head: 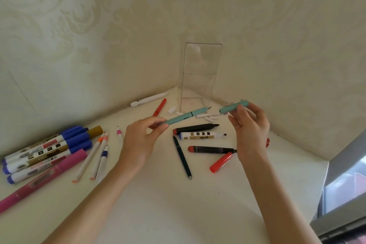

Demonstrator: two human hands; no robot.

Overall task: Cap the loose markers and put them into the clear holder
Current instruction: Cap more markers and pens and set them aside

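1. While the left hand (142,136) pinches the rear end of the teal pen (184,118) between thumb and fingertips, the pen's bare tip points right, towards the teal cap (233,107), which the right hand (249,125) pinches between thumb and fingers; both are held above the desk (178,204), near each other but not touching
2. Behind them the clear holder (200,77) stands upright in the corner, and no marker shows inside it
3. I judge the pen to be light, stiff and smooth-skinned, so a firm pinch on the barrel, well back from the tip, should serve; the tip looks fine and easily bent or smeared, so the cap wants to go on straight
4. The holder seems thin and light, and may tip if a pen is dropped in carelessly
5. Printed panels show on the white marker (202,135) lying beside the black marker (196,128), and on the blue-capped markers (49,150) at the left, but the writing is too small to read; no brand can be made out on the teal pen
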